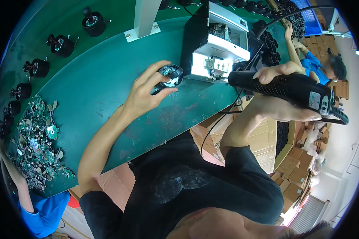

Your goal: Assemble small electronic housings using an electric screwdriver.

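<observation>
My left hand (144, 93) grips a round black housing (180, 74) by its rim, open side up. Inside it a green circuit board shows, with a small black part across it; a finger reaches over the edge. Wrapped around a black electric screwdriver (281, 88) is my right hand (273, 105), thumb along its body. The screwdriver lies sideways, its nose at the lit front of a white and black screw feeder (229, 49). Whether the bit touches a screw there I cannot tell. Housing and feeder are a short gap apart over the green table (107, 83).
Black housings (93, 26) line the far left side. A heap of circuit boards (38, 147) lies left. A metal post (144, 18) stands on the table. Co-workers in blue (313, 63) are at right and lower left. Cardboard boxes (263, 143) stand beside me.
</observation>
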The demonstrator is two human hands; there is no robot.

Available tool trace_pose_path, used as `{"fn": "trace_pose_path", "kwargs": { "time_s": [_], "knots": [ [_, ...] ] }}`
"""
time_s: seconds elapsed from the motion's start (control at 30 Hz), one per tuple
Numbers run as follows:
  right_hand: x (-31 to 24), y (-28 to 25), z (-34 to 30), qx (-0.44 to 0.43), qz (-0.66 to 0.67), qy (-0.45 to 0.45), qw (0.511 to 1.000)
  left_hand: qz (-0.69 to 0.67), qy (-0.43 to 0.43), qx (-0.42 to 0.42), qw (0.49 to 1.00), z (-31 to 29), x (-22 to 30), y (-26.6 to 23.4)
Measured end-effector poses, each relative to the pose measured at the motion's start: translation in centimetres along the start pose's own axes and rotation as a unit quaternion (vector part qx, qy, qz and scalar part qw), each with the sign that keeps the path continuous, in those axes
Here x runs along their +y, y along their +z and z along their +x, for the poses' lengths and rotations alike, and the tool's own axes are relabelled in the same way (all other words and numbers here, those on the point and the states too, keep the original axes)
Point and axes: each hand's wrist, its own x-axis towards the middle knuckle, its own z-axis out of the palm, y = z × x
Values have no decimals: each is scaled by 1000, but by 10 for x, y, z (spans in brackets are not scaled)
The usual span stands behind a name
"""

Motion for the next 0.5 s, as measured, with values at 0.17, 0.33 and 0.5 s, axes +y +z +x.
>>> {"fn": "trace_pose_path", "kwargs": {
  "time_s": [0.17, 0.33, 0.5],
  "knots": [
    [-4, -8, -2, 15, -150, 45, 988, 7, 14, -1, 1000, 2, -3, 1],
    [9, -14, -1, -30, -104, 34, 994, 11, 31, 4, 999, 2, -4, 0],
    [1, -8, -4, -40, -37, 70, 996, 13, 24, 5, 1000, 1, -3, 0]
  ]
}}
